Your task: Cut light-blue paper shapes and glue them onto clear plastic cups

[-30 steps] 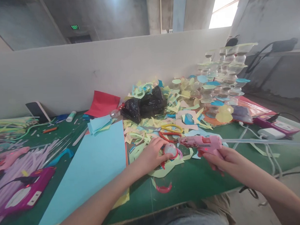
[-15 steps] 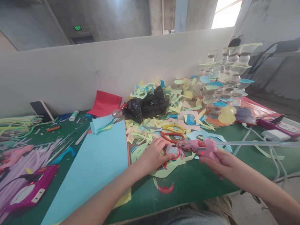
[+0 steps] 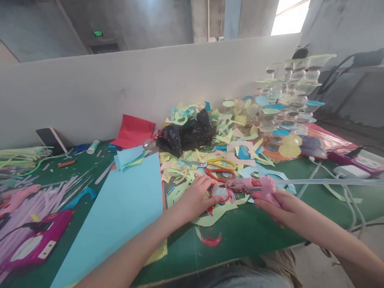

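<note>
My left hand [image 3: 197, 197] grips a small clear round cup [image 3: 220, 193] with a red rim, tilted on its side, fingers and thumb around its edge. My right hand [image 3: 284, 206] is wrapped round the handle of a pink hot glue gun [image 3: 263, 185], whose stained nozzle end points left and reaches the cup's rim. From its back a long clear glue stick [image 3: 325, 181] runs right. Just beyond my left hand lie scissors with yellow and red handles [image 3: 222, 164]. Nearer me on the table is a clear piece with a red edge [image 3: 211, 240].
Paper scraps [image 3: 225, 136] heap round a black plastic bag [image 3: 187, 138]. Clear cups [image 3: 299, 87] with paper discs are stacked back right. Blue paper sheets [image 3: 119, 218], lilac pipe cleaners [image 3: 55, 207], another pink glue gun [image 3: 17, 200] and a purple power strip [image 3: 41, 241] lie left.
The view has shifted very slightly. Both hands keep nearly the same pose, with the glue gun's nozzle still at the cup's rim.
</note>
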`<state>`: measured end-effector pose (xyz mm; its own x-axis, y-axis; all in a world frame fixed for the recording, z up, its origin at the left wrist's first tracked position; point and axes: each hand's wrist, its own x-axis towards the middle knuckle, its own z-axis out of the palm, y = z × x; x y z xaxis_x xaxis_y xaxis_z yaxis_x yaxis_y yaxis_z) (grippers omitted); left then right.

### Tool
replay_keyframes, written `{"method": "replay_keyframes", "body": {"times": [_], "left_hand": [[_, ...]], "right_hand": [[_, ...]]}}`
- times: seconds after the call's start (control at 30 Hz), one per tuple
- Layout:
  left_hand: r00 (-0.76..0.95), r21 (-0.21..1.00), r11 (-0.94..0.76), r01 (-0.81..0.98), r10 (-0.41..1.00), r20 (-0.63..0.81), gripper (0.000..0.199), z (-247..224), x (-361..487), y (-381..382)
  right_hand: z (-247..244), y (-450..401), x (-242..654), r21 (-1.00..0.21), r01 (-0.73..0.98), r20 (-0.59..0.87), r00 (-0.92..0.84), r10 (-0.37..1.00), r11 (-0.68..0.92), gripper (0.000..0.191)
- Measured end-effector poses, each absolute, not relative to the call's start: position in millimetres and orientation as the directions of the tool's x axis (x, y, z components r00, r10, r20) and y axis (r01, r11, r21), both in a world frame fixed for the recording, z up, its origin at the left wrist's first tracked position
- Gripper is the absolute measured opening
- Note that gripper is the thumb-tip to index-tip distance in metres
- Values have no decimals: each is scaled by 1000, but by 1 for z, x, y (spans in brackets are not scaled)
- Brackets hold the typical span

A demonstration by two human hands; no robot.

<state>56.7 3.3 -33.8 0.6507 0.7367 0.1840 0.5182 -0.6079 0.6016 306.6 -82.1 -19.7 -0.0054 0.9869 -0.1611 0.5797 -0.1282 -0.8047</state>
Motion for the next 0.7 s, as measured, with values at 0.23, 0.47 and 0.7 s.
{"method": "replay_keyframes", "body": {"times": [0.23,0.47,0.7], "left_hand": [[652,596,-616,515,733,195,30,-35,56,4],[646,577,-629,521,732,215,32,-37,57,5],[642,581,-629,516,733,225,34,-37,56,5]], "right_hand": [[-23,-82,310,-796,592,-175,-23,984,-128,46],[-20,-84,309,-808,570,-201,-26,979,-150,48],[-19,-86,312,-815,558,-166,29,986,-153,49]]}}
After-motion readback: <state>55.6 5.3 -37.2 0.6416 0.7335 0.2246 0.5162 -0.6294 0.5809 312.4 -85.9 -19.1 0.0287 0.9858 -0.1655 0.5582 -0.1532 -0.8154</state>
